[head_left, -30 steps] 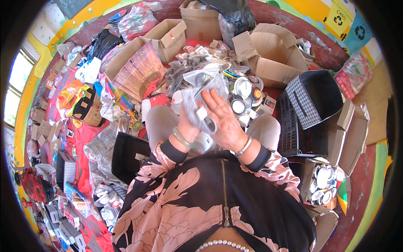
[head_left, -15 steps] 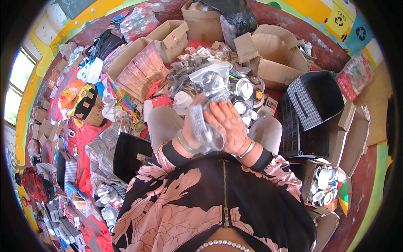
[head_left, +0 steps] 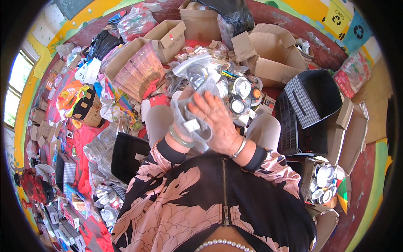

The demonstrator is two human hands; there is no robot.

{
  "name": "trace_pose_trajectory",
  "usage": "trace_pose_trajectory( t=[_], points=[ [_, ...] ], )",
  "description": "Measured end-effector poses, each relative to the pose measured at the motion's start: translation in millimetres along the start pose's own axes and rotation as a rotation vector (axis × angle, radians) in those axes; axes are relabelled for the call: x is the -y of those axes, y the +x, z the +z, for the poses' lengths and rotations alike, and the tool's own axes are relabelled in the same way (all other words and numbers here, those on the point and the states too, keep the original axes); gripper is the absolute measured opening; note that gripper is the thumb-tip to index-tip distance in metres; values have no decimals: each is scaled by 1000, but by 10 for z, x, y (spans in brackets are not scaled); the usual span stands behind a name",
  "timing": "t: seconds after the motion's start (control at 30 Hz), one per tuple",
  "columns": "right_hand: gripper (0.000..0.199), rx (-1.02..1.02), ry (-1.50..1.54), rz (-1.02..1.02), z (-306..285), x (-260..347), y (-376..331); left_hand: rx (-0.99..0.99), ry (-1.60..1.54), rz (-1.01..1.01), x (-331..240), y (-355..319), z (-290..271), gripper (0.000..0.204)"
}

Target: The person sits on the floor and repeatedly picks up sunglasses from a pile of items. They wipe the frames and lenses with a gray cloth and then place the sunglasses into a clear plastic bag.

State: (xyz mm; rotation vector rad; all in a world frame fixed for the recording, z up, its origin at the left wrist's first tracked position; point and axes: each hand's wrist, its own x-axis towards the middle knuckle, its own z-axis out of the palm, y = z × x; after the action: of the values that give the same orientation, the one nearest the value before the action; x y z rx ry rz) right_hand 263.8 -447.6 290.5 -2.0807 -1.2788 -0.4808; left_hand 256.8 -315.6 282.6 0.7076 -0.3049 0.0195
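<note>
Between my two hands is a clear plastic bag (head_left: 194, 125) with a small white label; what it holds is too blurred to make out. My left hand (head_left: 176, 127), mostly hidden behind the bag, grips it from the left. Flat against the bag's right side lies my right hand (head_left: 219, 126), its fingers stretched out and apart. Just beyond them, another clear zip bag (head_left: 196, 69) rises over a pile of small goods. Round lidded containers (head_left: 241, 87), white and black, sit right of that pile, past my knees.
Open cardboard boxes (head_left: 277, 50) stand at the far side. On the right are a black crate (head_left: 289, 130) with a checked fabric bin (head_left: 317, 96) and a box of white round lids (head_left: 322, 178). A black bin (head_left: 130, 157) lies at my left; heaped goods cover the red cloth beyond.
Both hands and the bag have shifted slightly left. The bag has tilted so its white label shows, and the zip bag beyond has moved left too.
</note>
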Motion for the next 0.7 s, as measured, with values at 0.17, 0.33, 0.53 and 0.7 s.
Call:
trace_pose_trajectory(
  t=[0.17,0.33,0.53,0.7],
  points=[
    [64,-39,-61,-100,229,-93,-384,-131,-426,-174,-136,170,36,40],
    [55,-213,-153,-130,151,-131,-269,-154,-168,-106,33,40,-11,32],
    [55,-459,218,206,99,-234,-61,-171,35,22,112,47,220,21],
    [41,-925,851,387,-209,-504,180,-68,-317,-170,193,18,-48,25]
  ],
)
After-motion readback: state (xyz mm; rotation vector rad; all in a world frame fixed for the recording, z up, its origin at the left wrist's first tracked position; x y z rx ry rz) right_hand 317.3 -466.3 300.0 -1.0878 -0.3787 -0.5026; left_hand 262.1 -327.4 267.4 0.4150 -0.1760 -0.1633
